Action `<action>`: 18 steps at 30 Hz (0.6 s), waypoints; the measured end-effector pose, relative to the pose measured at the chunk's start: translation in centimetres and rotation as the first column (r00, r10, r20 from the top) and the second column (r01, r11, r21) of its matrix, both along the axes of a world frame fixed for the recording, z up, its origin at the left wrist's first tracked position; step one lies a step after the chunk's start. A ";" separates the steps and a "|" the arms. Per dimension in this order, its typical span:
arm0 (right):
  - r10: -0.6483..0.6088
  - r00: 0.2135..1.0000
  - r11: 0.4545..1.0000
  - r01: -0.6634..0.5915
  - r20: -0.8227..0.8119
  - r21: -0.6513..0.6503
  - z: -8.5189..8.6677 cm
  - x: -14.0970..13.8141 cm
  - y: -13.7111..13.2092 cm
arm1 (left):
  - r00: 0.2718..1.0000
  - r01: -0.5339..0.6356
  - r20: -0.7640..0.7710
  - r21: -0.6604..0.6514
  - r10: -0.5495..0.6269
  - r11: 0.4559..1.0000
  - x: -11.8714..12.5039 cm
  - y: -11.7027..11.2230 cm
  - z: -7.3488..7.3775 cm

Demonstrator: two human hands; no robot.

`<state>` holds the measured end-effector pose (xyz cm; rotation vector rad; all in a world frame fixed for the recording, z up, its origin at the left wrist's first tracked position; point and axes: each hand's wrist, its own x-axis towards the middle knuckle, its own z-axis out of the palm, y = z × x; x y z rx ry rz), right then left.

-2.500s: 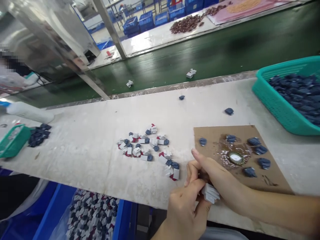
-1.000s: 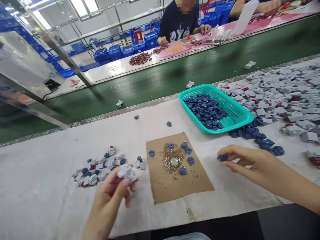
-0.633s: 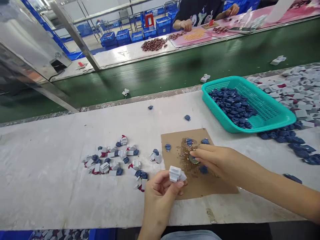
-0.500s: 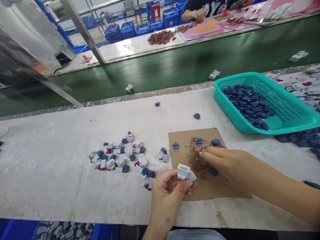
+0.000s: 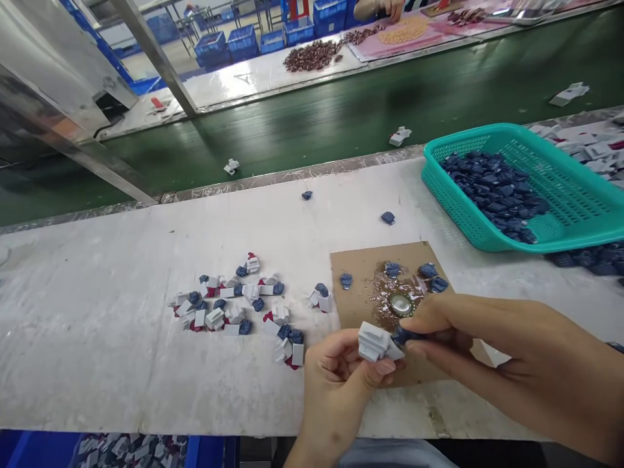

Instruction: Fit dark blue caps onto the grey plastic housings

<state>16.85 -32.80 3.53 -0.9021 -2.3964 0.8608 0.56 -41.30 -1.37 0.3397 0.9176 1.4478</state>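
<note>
Pale and scuffed, the desk (image 5: 112, 364) runs across the view, with stains along its front edge; a dark green belt (image 5: 292, 123) passes just behind it, carrying three white clusters (image 5: 400, 136) spaced well apart. Beyond the belt, a second white surface (image 5: 238, 83) bears a heap of brown bits (image 5: 312, 56) and a pink sheet (image 5: 358, 52) with tan bits (image 5: 403, 31) on it, and another person's hand (image 5: 392, 8) shows there at the top edge. Blue bins (image 5: 244, 42) line the floor behind, and a slanting metal post (image 5: 155, 58) stands at the left. On the desk, the left hand (image 5: 344, 370) grips a white piece (image 5: 374, 341) between thumb and fingers, above the near part of a cardboard square (image 5: 355, 309). The right hand (image 5: 487, 344) pinches a dark blue piece (image 5: 402, 335) right by its end; whether the two touch, I cannot tell. Behind them, the cardboard has a wet brown patch (image 5: 383, 302) around a round shiny disc (image 5: 402, 304), with more blue lumps (image 5: 392, 270) about it. A green basket (image 5: 463, 237), partly filled with blue lumps, sits at the right, before a spread of white parts (image 5: 597, 148). Left of the cardboard lies a group of joined white, blue and red parts (image 5: 214, 318); similar ones fill a blue tub (image 5: 193, 450) below the desk's front edge.
</note>
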 end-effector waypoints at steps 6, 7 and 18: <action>0.087 0.996 0.994 -0.086 0.020 -0.062 0.6 0.0 0.3 | 0.991 -0.034 -0.127 0.035 0.038 0.999 0.4 -0.4 0.3; 0.111 0.994 0.991 -0.109 0.016 -0.071 0.8 -0.2 0.4 | 0.984 -0.029 -0.173 0.037 0.035 0.999 0.4 -0.5 0.3; -0.008 0.992 0.881 -0.052 -0.125 -0.469 0.1 -1.7 -0.2 | 0.916 -0.114 -0.390 -0.029 0.094 0.993 0.2 -1.1 0.7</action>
